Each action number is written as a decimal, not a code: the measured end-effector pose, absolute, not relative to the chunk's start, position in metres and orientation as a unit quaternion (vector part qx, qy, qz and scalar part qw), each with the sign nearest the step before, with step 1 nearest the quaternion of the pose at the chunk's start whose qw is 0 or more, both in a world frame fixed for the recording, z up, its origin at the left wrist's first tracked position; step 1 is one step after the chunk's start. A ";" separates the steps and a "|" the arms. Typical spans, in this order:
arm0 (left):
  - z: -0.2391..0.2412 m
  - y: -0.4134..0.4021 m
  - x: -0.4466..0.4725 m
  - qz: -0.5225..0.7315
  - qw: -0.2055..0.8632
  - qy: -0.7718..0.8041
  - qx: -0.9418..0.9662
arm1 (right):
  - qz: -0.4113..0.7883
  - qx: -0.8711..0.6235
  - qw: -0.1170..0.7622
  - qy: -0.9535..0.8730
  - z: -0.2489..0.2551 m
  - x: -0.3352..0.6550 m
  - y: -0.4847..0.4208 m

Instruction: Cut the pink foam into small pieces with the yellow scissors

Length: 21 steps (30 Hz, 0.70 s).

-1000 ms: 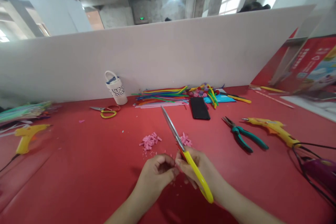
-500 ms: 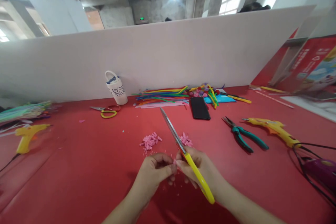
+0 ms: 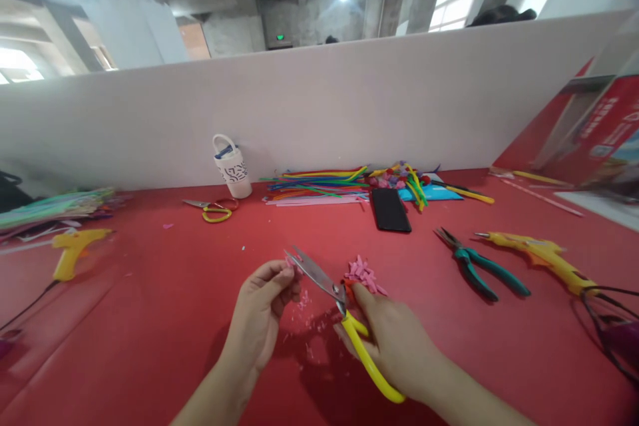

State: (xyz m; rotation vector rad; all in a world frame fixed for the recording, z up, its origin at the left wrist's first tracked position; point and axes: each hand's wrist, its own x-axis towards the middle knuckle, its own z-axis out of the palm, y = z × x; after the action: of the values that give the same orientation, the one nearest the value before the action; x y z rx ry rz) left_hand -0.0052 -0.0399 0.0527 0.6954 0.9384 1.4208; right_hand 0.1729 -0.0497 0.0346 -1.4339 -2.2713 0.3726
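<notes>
My right hand (image 3: 394, 339) grips yellow-handled scissors (image 3: 329, 299), whose slightly parted blades point up and left. My left hand (image 3: 262, 309) pinches a small pink piece (image 3: 295, 271) at its fingertips, right at the blade tips. A pile of pink cut pieces (image 3: 364, 273) lies on the red table (image 3: 150, 319) just beyond my right hand. Tiny pink scraps are scattered under the scissors.
At the back lie coloured pipe cleaners (image 3: 319, 185), a black phone (image 3: 391, 209), a small white bucket (image 3: 231, 168) and a second pair of scissors (image 3: 212, 211). Green pliers (image 3: 482, 265) and a yellow glue gun (image 3: 539, 254) lie right; another glue gun (image 3: 72, 251) lies left.
The scissors have tilted down and leftwards, their blades now parted at my left fingertips. My left hand moved up and left. The view shifted slightly.
</notes>
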 end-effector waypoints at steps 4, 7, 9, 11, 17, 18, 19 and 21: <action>0.055 -0.040 -0.006 0.632 0.592 0.392 0.310 | 0.085 -0.509 0.187 -0.836 0.029 0.173 -0.048; 0.055 -0.040 -0.004 0.635 0.598 0.380 0.307 | 0.079 -0.500 0.175 -0.844 0.026 0.172 -0.047; 0.055 -0.041 -0.002 0.635 0.603 0.369 0.310 | 0.080 -0.495 0.172 -0.848 0.025 0.171 -0.048; 0.054 -0.042 -0.001 0.637 0.607 0.360 0.311 | 0.077 -0.494 0.170 -0.849 0.025 0.170 -0.049; 0.052 -0.043 0.000 0.641 0.609 0.355 0.304 | 0.047 -0.491 0.161 -0.855 0.024 0.171 -0.049; 0.052 -0.043 0.000 0.641 0.608 0.354 0.306 | 0.044 -0.491 0.159 -0.855 0.024 0.172 -0.049; 0.052 -0.043 0.000 0.642 0.608 0.353 0.307 | 0.041 -0.490 0.158 -0.856 0.024 0.172 -0.049; 0.051 -0.043 0.000 0.644 0.607 0.351 0.307 | 0.036 -0.490 0.156 -0.857 0.023 0.171 -0.049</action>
State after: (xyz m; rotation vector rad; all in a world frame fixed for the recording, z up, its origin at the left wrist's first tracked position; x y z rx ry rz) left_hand -0.0004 -0.0425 0.0514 0.7088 0.8110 1.4877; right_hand 0.1713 -0.0490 0.0231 -1.4021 -2.4545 0.1042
